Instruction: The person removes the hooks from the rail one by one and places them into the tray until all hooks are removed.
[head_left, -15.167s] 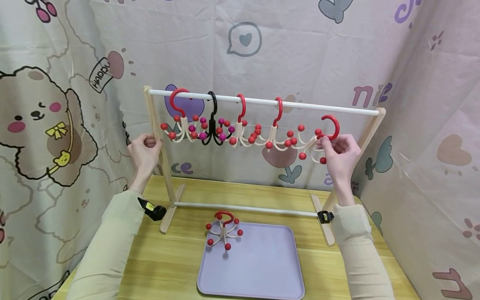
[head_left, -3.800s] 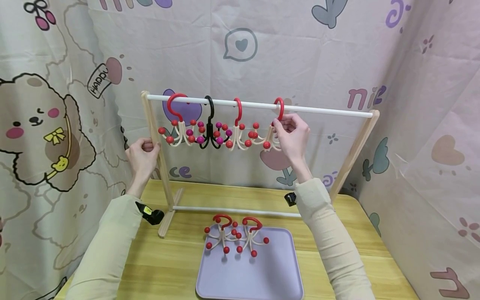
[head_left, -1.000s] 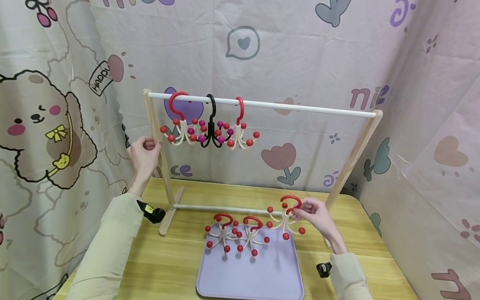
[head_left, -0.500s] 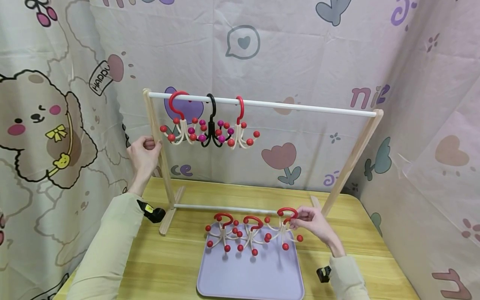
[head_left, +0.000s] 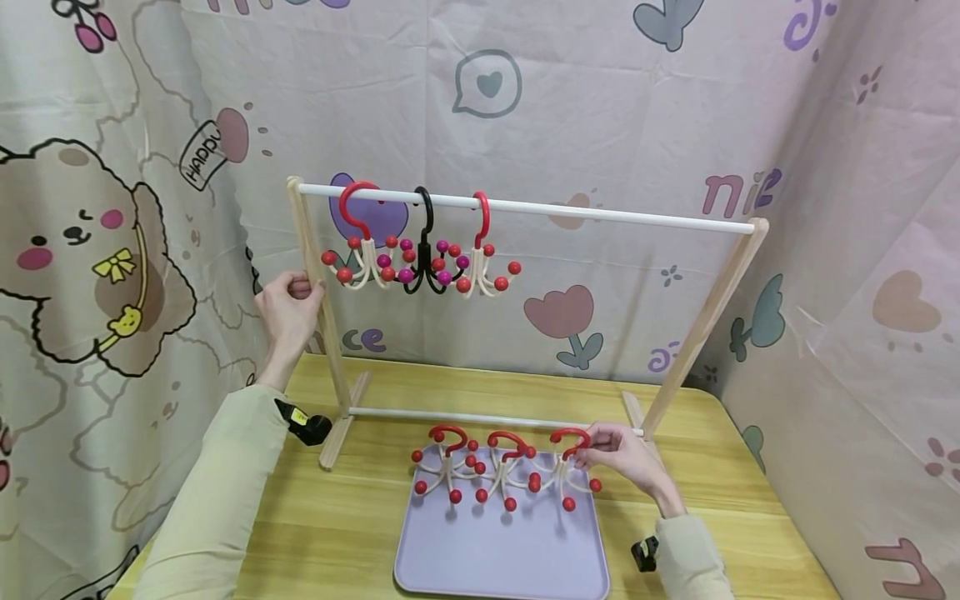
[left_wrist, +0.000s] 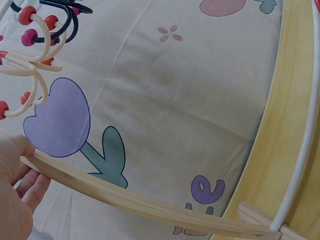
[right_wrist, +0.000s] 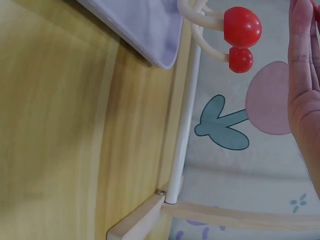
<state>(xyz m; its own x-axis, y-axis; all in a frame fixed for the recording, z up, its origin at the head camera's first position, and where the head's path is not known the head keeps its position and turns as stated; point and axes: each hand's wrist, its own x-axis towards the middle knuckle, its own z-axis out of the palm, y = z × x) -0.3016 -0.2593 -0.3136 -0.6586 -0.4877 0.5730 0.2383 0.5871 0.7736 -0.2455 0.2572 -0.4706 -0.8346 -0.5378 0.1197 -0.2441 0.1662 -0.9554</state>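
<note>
- Done so far, judging by layout: 3 red hooks on the lilac tray [head_left: 525, 567], lower centre.
- Right hand [head_left: 622, 454] fingers pinch the 3rd red hook [head_left: 566, 467], rightmost, at tray's back edge.
- Left: 2 red hooks + black hook [head_left: 426, 242] on the rack rail [head_left: 615, 215], upper left.
- Left hand [head_left: 288, 304] fingers curl round rack's left post [head_left: 318, 283].
- Backdrop text: "HAPPY" tag at left; "nie" right, "ce" by post, partial.

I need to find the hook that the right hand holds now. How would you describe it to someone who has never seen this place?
Start at the lilac tray on the wooden table, in front of the rack. Three red-topped hooks with cream arms and red balls stand in a row along its far edge. Take the rightmost one: only it is pinched at its red top by the right hand.
</note>
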